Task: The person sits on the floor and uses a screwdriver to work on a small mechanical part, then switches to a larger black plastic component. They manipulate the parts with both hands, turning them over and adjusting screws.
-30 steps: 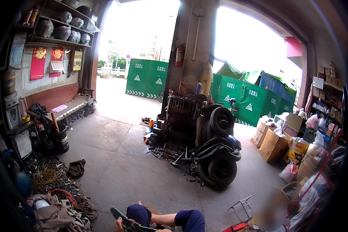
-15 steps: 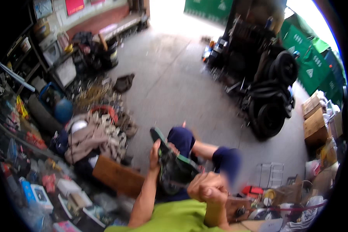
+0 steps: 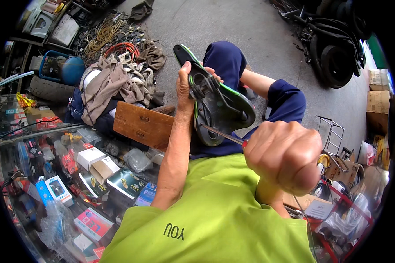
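A black bicycle saddle (image 3: 221, 98) with bright green edging is turned with its underside toward me, above my lap. My left hand (image 3: 189, 81) is closed around its narrow part, the thumb on the near side and fingertips showing past the far edge. A screwdriver (image 3: 224, 133) with a thin metal shaft is in my right hand (image 3: 283, 155), closed in a fist close to the camera. Only a bit of red shows at the handle; the fist hides the rest. The shaft's tip meets the saddle's wide end, by the near lobe.
At left stands a glass-topped counter (image 3: 30, 131) with several small boxes. A wooden board (image 3: 142, 126) lies between it and my left forearm. Piled cloths (image 3: 107, 87) and cables sit beyond. Tyres (image 3: 335, 65) stand at far right, a metal rack (image 3: 330, 133) nearer.
My view has tilted down toward my lap. The right fist appears larger and farther right, with the screwdriver shaft now plain against the saddle. My left hand keeps its hold on the saddle.
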Demonstrator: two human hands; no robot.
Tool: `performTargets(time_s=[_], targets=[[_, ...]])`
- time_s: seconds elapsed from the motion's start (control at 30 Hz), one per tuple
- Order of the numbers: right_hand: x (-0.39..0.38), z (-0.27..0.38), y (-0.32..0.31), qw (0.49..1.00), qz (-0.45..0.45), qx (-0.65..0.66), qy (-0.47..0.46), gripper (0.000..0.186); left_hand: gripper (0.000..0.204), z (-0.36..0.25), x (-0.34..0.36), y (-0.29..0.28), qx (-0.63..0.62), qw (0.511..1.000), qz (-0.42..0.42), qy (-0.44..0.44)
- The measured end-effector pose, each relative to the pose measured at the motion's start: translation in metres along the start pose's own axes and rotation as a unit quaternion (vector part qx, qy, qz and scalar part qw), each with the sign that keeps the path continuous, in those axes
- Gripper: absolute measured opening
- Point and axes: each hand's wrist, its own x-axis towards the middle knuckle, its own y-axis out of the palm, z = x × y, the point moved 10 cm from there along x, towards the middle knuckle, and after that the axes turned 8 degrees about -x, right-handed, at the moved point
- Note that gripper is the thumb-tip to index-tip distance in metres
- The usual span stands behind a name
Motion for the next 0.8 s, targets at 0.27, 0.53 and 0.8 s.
performTargets(time_s=[0.27, 0.53, 0.8], targets=[[-0.025, 0.010, -0.043, 0.905, -0.324, -0.273, 0.037, 0.036, 0.046, -0.005, 0.009, -0.004, 0.005, 0.999, -0.001, 0.031], [-0.002, 0.000, -0.020, 0.988, 0.108, 0.034, 0.104, 0.026, 0.048, 0.006, -0.007, 0.004, 0.035, 0.999, 0.004, 0.021], [-0.042, 0.062, -0.056, 0.602, -0.271, -0.713, 0.234, 0.023, 0.048, -0.004, -0.007, -0.003, 0.056, 0.997, -0.004, 0.046]])
